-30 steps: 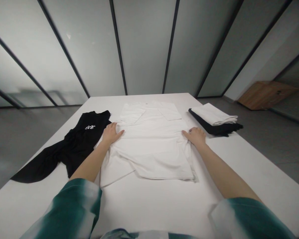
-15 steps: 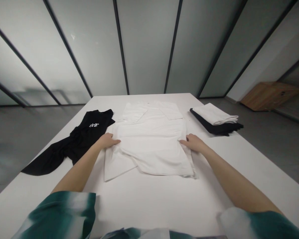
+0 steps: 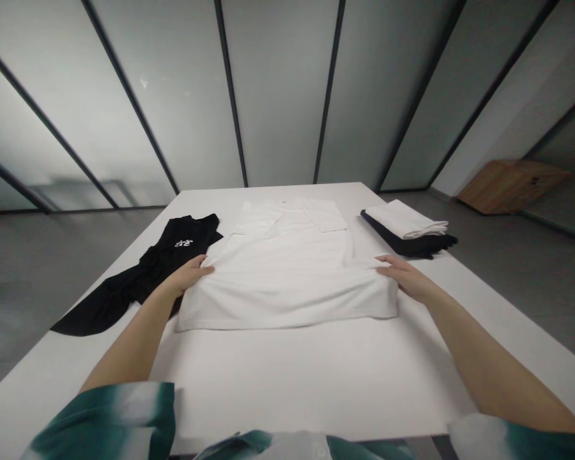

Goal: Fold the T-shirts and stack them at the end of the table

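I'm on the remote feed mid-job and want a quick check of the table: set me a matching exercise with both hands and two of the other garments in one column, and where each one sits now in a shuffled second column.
Things:
1. Left hand
2. Right hand
3. Folded white cloth
4. Black garment with white print

Places:
A. On top of a black folded cloth
B. At the right edge of the white shirt
C. Bunched on the table, left of the shirt
D. At the shirt's left edge

Pairs: 1-D, 2-B, 3-A, 4-C

White print (image 3: 183,243) seen on chest of black T-shirt (image 3: 191,230); characters too small and blurred to be read. No other text legible.
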The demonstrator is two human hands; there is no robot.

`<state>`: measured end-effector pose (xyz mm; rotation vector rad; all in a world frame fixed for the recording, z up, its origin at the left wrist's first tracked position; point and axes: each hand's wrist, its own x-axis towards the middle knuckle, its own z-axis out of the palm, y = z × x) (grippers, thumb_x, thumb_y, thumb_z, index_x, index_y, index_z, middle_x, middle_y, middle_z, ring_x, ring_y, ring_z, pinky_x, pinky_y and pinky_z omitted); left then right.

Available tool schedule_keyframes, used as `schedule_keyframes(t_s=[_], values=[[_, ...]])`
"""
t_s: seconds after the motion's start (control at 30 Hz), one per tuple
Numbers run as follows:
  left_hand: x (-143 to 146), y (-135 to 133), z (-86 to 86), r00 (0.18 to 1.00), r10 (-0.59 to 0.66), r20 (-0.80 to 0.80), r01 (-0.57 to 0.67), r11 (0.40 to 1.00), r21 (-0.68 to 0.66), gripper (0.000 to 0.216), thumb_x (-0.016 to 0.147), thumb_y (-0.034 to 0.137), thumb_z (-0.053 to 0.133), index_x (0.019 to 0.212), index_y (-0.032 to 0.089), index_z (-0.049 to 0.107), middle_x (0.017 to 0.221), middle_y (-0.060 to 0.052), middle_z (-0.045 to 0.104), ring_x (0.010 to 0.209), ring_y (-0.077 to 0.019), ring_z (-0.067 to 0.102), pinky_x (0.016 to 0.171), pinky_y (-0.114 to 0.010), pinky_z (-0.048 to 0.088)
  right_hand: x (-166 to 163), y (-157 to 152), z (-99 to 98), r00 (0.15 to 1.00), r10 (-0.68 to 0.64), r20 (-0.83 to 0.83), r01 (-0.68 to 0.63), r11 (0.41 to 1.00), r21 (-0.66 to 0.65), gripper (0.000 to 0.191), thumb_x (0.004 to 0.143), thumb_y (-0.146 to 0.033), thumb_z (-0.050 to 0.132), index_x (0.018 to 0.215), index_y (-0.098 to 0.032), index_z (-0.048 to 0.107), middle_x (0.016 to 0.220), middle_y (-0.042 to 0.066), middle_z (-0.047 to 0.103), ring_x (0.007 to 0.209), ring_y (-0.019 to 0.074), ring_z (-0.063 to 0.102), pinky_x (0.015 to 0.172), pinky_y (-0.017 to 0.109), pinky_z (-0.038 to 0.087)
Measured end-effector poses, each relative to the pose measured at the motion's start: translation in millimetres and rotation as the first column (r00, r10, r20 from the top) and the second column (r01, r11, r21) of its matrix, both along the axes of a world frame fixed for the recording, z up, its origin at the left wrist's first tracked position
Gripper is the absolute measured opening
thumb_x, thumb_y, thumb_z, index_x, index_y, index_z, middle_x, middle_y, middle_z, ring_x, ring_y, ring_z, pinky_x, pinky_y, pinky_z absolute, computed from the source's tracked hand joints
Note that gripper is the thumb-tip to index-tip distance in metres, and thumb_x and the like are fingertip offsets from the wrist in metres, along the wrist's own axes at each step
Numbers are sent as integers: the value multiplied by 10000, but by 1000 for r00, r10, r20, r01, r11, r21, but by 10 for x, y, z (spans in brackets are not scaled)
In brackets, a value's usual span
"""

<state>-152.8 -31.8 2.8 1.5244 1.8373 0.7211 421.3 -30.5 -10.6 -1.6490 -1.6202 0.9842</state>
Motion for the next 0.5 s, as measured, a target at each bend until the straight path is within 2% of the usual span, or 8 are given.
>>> schedule_keyframes(t_s=[0.07, 0.13, 0.2, 0.27, 0.33, 0.4, 0.43, 0.5], values=[[-19, -46, 48, 990, -34, 139, 45, 996, -71, 834, 695, 542, 717, 1392, 135, 508, 1096, -130, 702, 875, -230, 675, 755, -322, 530, 157, 5, 30, 994, -99, -51, 100, 995, 15, 621, 770, -596, 559, 1267, -226, 594, 1223, 133, 682, 1046, 317, 672, 815, 401, 560], [-14, -132, 78, 974, -91, 208, 124, 981, -151, 969, 704, 517, 737, 1510, 145, 349, 946, -71, 697, 741, -183, 641, 674, -289, 497, 243, -34, 47, 992, -129, 10, 128, 991, 47, 695, 781, -612, 555, 1375, -252, 541, 1363, 132, 612, 1166, 339, 625, 886, 423, 546], [-1, -239, 101, 959, -182, 216, 228, 951, -209, 1098, 724, 482, 743, 1583, 163, 138, 787, 15, 640, 635, -144, 575, 611, -258, 439, 269, -117, 52, 987, -55, 152, 47, 997, 59, 758, 748, -613, 608, 1421, -276, 515, 1463, 111, 534, 1297, 357, 534, 999, 451, 494], [18, -341, 121, 933, -305, 189, 343, 913, -220, 1110, 741, 460, 730, 1594, 183, 75, 699, 68, 561, 596, -127, 525, 591, -239, 390, 266, -224, 52, 955, 81, 284, -89, 996, 13, 793, 701, -613, 658, 1411, -280, 538, 1489, 97, 507, 1351, 366, 478, 1071, 474, 437], [58, -424, 132, 903, -416, 102, 429, 880, -206, 952, 741, 472, 714, 1553, 202, 295, 684, 63, 536, 617, -135, 519, 604, -238, 376, 257, -325, 56, 917, 202, 344, -194, 979, -57, 749, 688, -622, 659, 1350, -276, 603, 1451, 93, 549, 1328, 375, 501, 1089, 493, 414], [126, -489, 127, 875, -484, -16, 472, 859, -197, 705, 727, 501, 704, 1358, 209, 589, 734, 18, 586, 678, -166, 544, 636, -253, 396, 246, -406, 78, 892, 275, 358, -251, 961, -112, 641, 693, -630, 643, 1226, -276, 692, 1355, 93, 630, 1256, 380, 563, 1073, 500, 425], [165, -517, 121, 864, -500, -62, 482, 856, -189, 594, 723, 511, 695, 1235, 209, 679, 782, -9, 624, 716, -183, 560, 658, -261, 410, 239, -440, 100, 885, 299, 357, -268, 954, -135, 581, 696, -632, 637, 1146, -276, 730, 1286, 93, 674, 1204, 381, 598, 1051, 497, 444], [226, -561, 115, 848, -519, -103, 498, 849, -179, 454, 721, 510, 675, 1053, 209, 750, 849, -42, 672, 754, -203, 575, 684, -273, 426, 226, -500, 174, 878, 331, 345, -288, 942, -170, 483, 697, -635, 633, 984, -272, 772, 1130, 91, 736, 1081, 371, 654, 981, 477, 494]])
